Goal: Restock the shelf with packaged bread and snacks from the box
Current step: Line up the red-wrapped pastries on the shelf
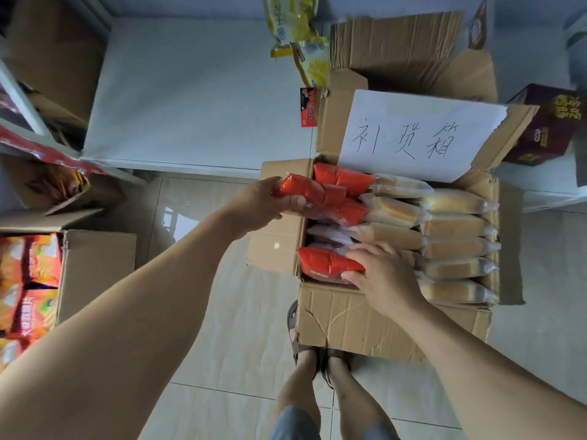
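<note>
We judge the restocking barely begun: the white shelf (pixel 197 90) at eleven o'clock is mostly bare, with a few yellow packets (pixel 298 33) at twelve, while the box (pixel 381 322) at three o'clock is packed with bread loaves (pixel 457 268) and orange snack packs. Our left hand (pixel 263 201) curls round one orange pack (pixel 301 190) at the box's left rim. Our right hand (pixel 381 277) pinches another orange pack (pixel 327 263) inside the box.

Orange-red packets (pixel 330 263), brown box (pixel 349 315) — white handwritten label (pixel 416 134)
</note>
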